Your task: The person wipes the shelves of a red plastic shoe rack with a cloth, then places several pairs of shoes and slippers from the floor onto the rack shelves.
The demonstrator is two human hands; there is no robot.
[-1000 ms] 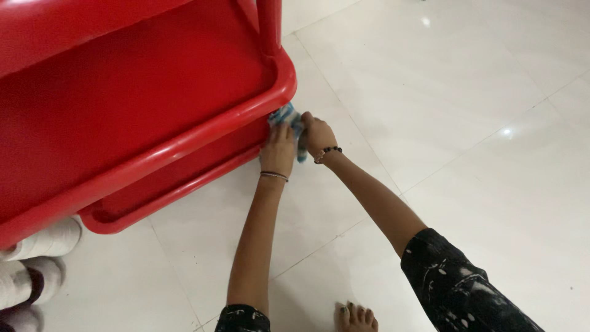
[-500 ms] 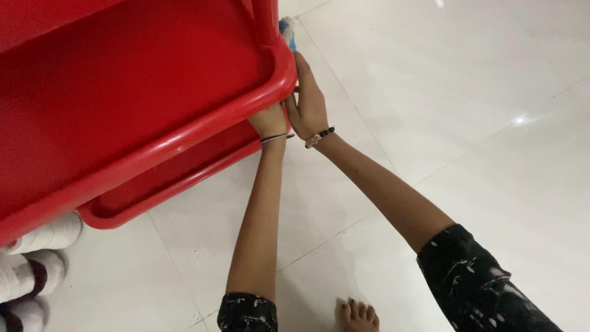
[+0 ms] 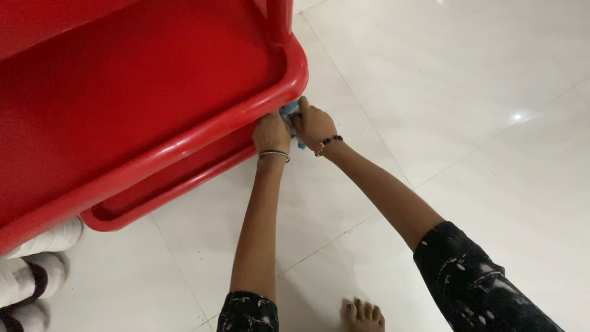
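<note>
A red plastic rack with stacked tray shelves [image 3: 184, 144] fills the upper left. Both hands are pressed together just under the front right corner of its upper shelf. My right hand [image 3: 314, 125], with a beaded bracelet, grips a blue and white cloth [image 3: 289, 110] against the rack. My left hand [image 3: 271, 132], with a thin bangle, is curled beside it, touching the cloth; its fingers are partly hidden under the shelf rim.
White glossy floor tiles [image 3: 467, 92] spread to the right and below. Pale rolled bundles [image 3: 37, 258] lie at the lower left under the rack. My bare foot [image 3: 361, 315] shows at the bottom edge.
My right hand with the cloth went up along the corner post, then came back down under the shelf corner. My left hand stayed by the corner.
</note>
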